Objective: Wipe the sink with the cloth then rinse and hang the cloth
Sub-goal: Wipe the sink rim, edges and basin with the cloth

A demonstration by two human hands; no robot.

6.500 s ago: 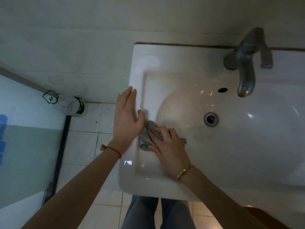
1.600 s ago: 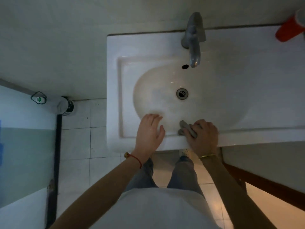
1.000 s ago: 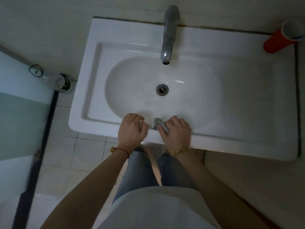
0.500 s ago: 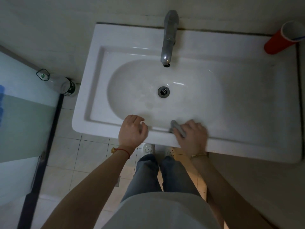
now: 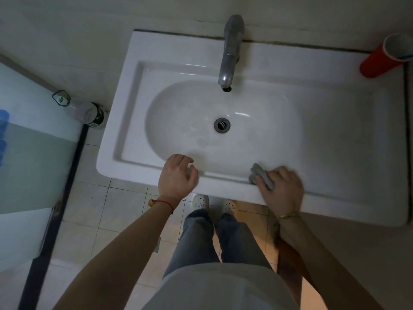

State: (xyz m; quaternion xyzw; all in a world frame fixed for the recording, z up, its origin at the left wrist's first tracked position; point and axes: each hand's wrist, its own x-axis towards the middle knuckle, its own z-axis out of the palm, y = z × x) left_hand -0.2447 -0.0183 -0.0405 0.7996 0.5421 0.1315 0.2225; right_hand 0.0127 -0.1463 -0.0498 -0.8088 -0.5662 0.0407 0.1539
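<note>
A white ceramic sink (image 5: 335, 135) fills the middle of the head view, with a metal tap (image 5: 230, 52) at the back and a drain (image 5: 222, 125) in the bowl. My right hand (image 5: 282, 189) grips a small grey cloth (image 5: 259, 174) and holds it against the front rim of the sink, right of centre. My left hand (image 5: 177, 176) rests on the front rim further left, fingers loosely curled over the edge and holding nothing.
A red cup (image 5: 384, 55) stands on the sink's back right corner. A clear plastic bottle (image 5: 82, 109) stands on the tiled floor left of the sink, beside a glass panel (image 5: 29, 153). A wall runs behind the tap.
My right hand has slid the cloth to the right along the front rim. My left hand has stayed on the rim.
</note>
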